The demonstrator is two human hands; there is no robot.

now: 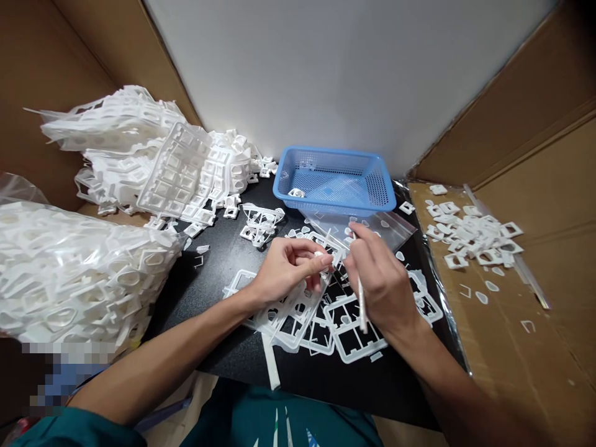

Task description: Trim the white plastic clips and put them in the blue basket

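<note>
A: Hands first. Left one?
B: Left hand, centre of the frame: fingers curled, thumb and fingertips pinching a small white piece, mostly covered by the grip.
A: Right?
B: Right hand, just right of centre: fingers closed around a slim pale tool, which slants down past the palm. Contact between tool and piece: cannot tell.
A: Directly beneath?
B: Flat white frames, overlapping, on the black tabletop.
A: Further out?
B: Upper centre, a blue basket, with a white part inside at its left end. Left edge, a bulging clear bag packed with white parts. Upper left, heaped white sheets.
A: Right side?
B: A loose pile of white parts on brown cardboard.
</note>
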